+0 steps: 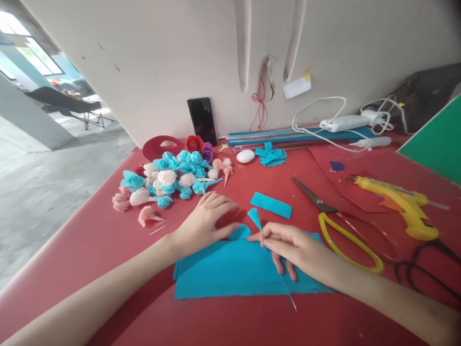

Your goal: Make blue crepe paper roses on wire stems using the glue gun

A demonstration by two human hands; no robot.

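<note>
Scissors (328, 208), one pair, and one glue gun (399, 199) crowd the right; I see my right hand (293, 239) pinching one wire (289, 292), left hand (206, 217) spread.

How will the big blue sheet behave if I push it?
The blue sheet looks thin, so it's probably light and floppy. Lying flat on the table, it seems unlikely to tip or roll. Layers show at its left edge, so they might slip apart.

Head camera: worn, facing forward and down
Left hand (212, 216) and right hand (293, 242): close, mid-view
Red tabletop (234, 322): seen obliquely from above
Pale wall (162, 57): faced beyond
</note>
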